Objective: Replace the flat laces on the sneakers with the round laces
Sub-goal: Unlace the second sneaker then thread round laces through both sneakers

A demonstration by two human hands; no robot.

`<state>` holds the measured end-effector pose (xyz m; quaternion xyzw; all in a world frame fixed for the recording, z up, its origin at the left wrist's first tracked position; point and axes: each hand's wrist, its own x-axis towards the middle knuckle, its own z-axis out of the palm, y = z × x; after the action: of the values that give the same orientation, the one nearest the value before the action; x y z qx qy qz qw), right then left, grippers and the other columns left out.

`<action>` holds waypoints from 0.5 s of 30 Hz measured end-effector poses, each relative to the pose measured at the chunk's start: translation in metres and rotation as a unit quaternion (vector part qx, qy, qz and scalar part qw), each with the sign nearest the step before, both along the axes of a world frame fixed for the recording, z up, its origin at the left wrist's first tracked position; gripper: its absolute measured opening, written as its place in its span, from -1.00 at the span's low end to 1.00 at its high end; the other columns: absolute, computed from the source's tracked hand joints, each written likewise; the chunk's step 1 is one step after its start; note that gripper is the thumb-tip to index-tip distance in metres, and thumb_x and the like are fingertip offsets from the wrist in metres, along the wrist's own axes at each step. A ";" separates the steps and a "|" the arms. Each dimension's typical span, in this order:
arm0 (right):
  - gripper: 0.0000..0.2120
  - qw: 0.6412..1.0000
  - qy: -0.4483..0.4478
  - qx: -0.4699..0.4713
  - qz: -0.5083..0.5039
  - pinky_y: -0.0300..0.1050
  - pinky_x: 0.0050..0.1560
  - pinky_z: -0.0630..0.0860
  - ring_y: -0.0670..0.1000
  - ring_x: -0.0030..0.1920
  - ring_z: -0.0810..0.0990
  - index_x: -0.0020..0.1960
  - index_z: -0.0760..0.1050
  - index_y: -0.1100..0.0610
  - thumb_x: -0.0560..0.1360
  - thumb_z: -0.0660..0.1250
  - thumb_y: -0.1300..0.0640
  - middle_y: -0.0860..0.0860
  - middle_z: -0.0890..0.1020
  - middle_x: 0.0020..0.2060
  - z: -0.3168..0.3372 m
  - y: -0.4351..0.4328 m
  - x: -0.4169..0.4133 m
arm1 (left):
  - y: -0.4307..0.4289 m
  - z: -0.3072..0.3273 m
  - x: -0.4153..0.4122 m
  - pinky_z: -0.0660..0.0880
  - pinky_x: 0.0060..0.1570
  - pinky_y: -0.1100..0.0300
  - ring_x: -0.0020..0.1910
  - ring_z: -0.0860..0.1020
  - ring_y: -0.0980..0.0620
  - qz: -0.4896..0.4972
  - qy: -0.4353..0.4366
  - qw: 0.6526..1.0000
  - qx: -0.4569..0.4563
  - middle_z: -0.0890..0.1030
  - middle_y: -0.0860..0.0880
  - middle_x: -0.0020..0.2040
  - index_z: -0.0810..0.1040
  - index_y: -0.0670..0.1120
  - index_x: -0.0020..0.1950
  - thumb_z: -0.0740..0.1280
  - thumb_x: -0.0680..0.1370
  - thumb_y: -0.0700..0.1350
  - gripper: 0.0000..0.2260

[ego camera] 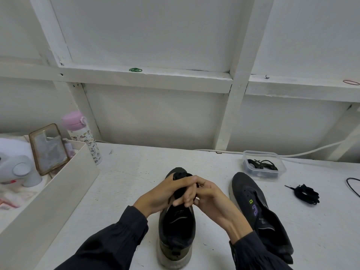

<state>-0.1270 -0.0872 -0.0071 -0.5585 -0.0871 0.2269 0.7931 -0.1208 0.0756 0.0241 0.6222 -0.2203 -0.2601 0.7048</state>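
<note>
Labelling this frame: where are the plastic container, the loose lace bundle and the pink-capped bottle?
plastic container (266, 175), head view, front wall.
loose lace bundle (307, 193), head view, middle of the coil.
pink-capped bottle (85, 145), head view, white body.

lace (180, 175) mostly inside l hand (165, 193), r hand (211, 195)

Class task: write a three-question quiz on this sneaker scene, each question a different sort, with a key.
1. True or false: the left hand and right hand both grip the middle sneaker.
2. The clear container sits: A) beyond the right sneaker's toe; B) inside the white box; C) on the wall ledge.
3. Fill in: the bundled lace lies on the ___, apart from both sneakers.
Key: 1 true; 2 A; 3 table.
</note>
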 end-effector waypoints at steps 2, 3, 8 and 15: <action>-0.79 1.000 0.002 0.014 0.018 0.13 0.08 0.36 0.28 0.02 0.50 -0.02 0.59 0.26 0.39 0.31 0.20 0.24 0.61 -0.15 0.002 -0.002 0.001 | 0.002 0.001 0.000 0.45 -0.17 0.16 -0.46 0.36 -0.06 -0.008 0.001 1.000 -0.002 0.31 -0.07 -0.57 0.39 -0.14 -0.45 0.26 0.57 0.04 -0.56; -0.75 0.999 0.007 0.027 0.021 0.17 0.10 0.31 0.29 0.04 0.47 -0.02 0.58 0.28 0.40 0.34 0.13 0.26 0.60 -0.14 0.003 -0.003 0.001 | 0.003 0.001 0.001 0.46 -0.17 0.16 -0.46 0.37 -0.05 -0.014 -0.002 1.000 0.002 0.29 -0.06 -0.58 0.39 -0.14 -0.46 0.26 0.57 0.04 -0.56; -0.81 0.999 -0.012 -0.039 -0.001 0.04 0.06 0.42 0.25 -0.02 0.53 -0.15 0.57 0.10 0.44 0.40 -0.03 0.18 0.60 -0.24 0.006 -0.002 0.000 | 0.002 0.000 0.002 0.45 -0.22 0.18 -0.51 0.30 -0.06 -0.048 -0.011 0.998 0.035 0.29 -0.04 -0.60 0.40 -0.16 -0.47 0.26 0.60 0.02 -0.54; -0.81 0.998 -0.042 -0.047 0.018 -0.03 0.14 0.45 0.16 -0.06 0.60 0.06 0.53 0.24 0.53 0.29 0.14 0.24 0.62 -0.23 0.003 -0.006 -0.001 | 0.001 -0.003 -0.001 0.46 -0.12 0.22 -0.61 0.32 0.05 -0.062 -0.041 0.995 0.073 0.41 -0.40 -0.49 0.47 -0.26 -0.44 0.27 0.62 -0.05 -0.52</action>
<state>-0.1285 -0.0937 -0.0040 -0.6022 -0.1193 0.2210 0.7578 -0.1214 0.0762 0.0212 0.6673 -0.2674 -0.2933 0.6303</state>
